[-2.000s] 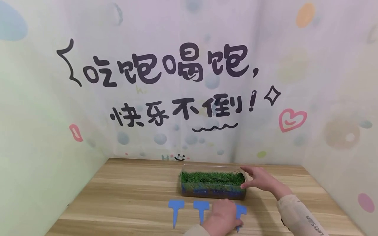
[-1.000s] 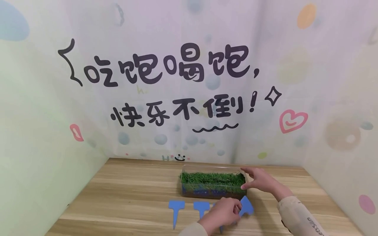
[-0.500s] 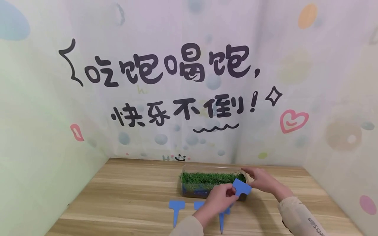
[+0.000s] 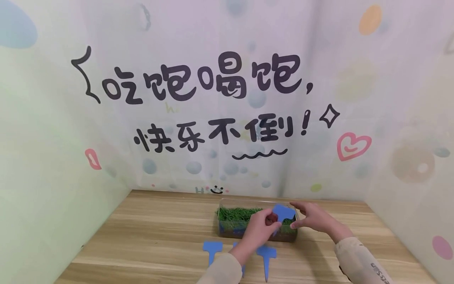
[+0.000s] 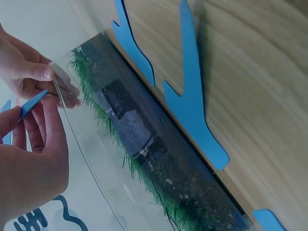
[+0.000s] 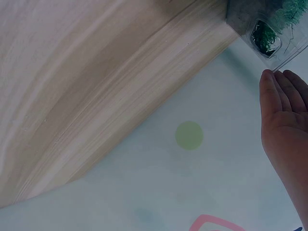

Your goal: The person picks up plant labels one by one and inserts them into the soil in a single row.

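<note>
While left fingers (image 4: 263,214) pinch a T-shaped tag (image 4: 284,213), right fingers (image 4: 301,207) gripping clear box (image 4: 230,232), bristly grass (image 4: 238,214).

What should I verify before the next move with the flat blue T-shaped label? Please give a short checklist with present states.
1. Flat blue T-shaped label pinched by the left hand: ok.
2. Clear rectangular plastic box held at one end by the right hand: ok.
3. Box uncovered on top: ok.
4. Green grass fully visible from the head view: not ok, left hand and label hide part.
5. Label's pointed end touching grass: cannot tell.
6. Three other blue labels lying on the wooden table: ok.
</note>
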Demonstrator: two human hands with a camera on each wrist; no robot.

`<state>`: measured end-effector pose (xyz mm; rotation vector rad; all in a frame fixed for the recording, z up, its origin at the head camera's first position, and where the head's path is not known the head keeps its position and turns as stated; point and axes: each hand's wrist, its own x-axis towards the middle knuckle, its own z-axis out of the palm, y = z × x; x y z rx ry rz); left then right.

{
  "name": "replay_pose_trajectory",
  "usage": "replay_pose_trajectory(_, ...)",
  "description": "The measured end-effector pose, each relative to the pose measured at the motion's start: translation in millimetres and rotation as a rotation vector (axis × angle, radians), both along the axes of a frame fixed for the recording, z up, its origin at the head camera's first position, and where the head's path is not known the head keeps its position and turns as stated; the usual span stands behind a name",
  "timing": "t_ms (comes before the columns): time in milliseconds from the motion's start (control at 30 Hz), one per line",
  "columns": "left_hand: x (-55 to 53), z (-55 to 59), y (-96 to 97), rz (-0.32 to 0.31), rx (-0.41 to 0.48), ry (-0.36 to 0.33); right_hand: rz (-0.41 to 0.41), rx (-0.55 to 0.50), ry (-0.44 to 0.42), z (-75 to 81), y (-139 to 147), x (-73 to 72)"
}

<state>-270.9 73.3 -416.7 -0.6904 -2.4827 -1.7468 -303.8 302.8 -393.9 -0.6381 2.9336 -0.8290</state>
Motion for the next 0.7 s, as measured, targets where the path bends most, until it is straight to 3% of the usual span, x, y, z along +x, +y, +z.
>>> replay_pose_trajectory(300,-0.2,8.0,-3.8,0.036,-0.017,-0.007,-0.009,0.002,-0.01,-0.8,0,0.3)
replay_pose_trajectory(700,-10.7,17.3,-3.4,0.055,0.023,0.011,-0.02,0.024,-0.004,0.3,-1,0.9)
